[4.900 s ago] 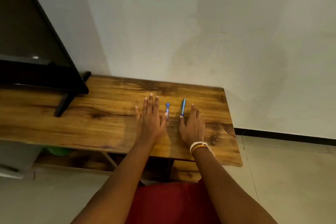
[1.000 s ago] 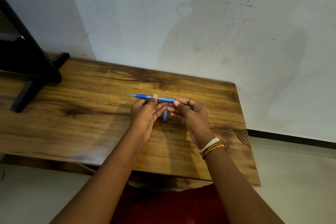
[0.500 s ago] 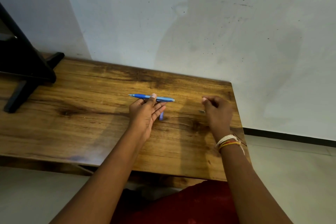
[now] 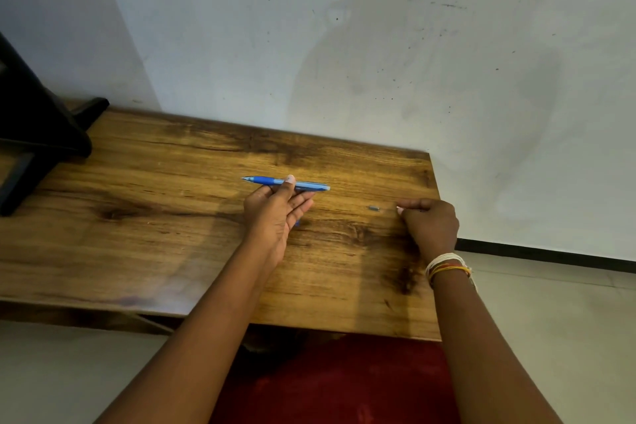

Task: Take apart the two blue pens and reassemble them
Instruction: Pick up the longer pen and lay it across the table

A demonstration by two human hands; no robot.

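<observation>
— Left hand [image 4: 275,213]: status?
— Gripping blue pen [image 4: 285,183] between thumb and fingers, mid-table, raised just above wooden table [image 4: 155,217]. Pen held level, tip pointing left, paler end pointing right.

— Right hand [image 4: 428,222]?
— Resting near right edge of table, fingers curled in, loosely closed. Contents of grip: cannot tell. Fingertips pointing left toward small grey part [image 4: 373,208].

— Position of grey part?
— Lying on table, just left of right hand, apart from fingertips, well right of held pen.

— Second blue pen [image 4: 297,223]?
— Mostly hidden under left hand; only a blue sliver showing at near side of fingers, on table surface. Whole or dismantled: cannot tell.

— Other items noted?
— Stack of white, yellow and red bracelets [image 4: 447,265] on right wrist. Black stand [image 4: 44,134] at far left end of table. Pale wall [image 4: 344,45] along far edge, marked with dark specks. Red cloth [image 4: 344,382] at near edge, below table.
</observation>
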